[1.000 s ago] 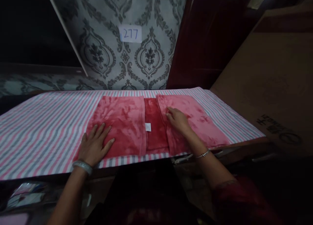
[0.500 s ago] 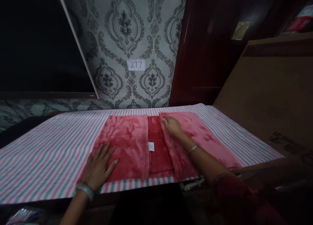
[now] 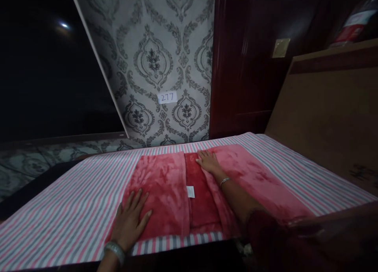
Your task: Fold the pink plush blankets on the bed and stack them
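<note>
A red and pink plush blanket lies spread in front of me, its left and right sides folded inward. Between the two folded edges shows a darker red strip with a white tag. My left hand, with a bracelet at the wrist, rests flat on the left panel near its outer edge, fingers spread. On the inner edge of the right panel, toward the far side, lies my right hand, its fingers stretched out over the fabric.
Beneath the blanket is a striped cloth covering the table. A dark screen stands back left, a cardboard box at the right with a bottle behind its top. A paper marked 277 is on the patterned wall.
My right hand has let go of the right panel's edge, which it was pinching, and now lies flat on it. The left hand stays in place while the view has tilted.
</note>
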Action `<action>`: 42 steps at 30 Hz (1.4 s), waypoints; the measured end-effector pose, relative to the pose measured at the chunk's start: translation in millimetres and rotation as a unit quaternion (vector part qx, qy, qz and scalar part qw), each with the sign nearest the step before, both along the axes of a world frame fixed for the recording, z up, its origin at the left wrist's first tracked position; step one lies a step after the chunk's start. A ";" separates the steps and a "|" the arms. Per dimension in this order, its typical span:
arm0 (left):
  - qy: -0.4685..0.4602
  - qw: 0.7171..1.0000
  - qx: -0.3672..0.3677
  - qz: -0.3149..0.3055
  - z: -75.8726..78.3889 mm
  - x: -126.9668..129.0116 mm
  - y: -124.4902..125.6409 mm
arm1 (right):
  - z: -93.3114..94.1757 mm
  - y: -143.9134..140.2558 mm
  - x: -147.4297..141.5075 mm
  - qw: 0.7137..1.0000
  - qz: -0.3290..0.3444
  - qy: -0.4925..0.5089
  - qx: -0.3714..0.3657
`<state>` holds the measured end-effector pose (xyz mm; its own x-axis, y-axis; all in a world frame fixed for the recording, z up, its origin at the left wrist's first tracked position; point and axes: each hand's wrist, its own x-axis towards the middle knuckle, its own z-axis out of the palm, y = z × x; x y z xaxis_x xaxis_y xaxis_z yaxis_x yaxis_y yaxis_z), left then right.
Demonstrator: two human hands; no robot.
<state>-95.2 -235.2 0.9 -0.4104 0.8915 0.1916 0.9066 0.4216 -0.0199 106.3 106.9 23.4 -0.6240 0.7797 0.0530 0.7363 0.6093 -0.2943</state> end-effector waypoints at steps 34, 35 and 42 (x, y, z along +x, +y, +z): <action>-0.638 0.669 0.362 0.122 54.1 -12.7 -38.7 | 17.8 -256.3 -43.8 0.945 0.295 0.136 -0.044; -0.657 0.638 0.385 0.110 60.4 -7.7 -37.0 | 16.5 -269.1 -47.1 0.941 0.302 0.142 -0.045; -0.678 0.590 0.433 0.068 84.1 -6.5 -16.5 | 25.5 -281.0 -65.2 0.952 0.246 0.180 0.001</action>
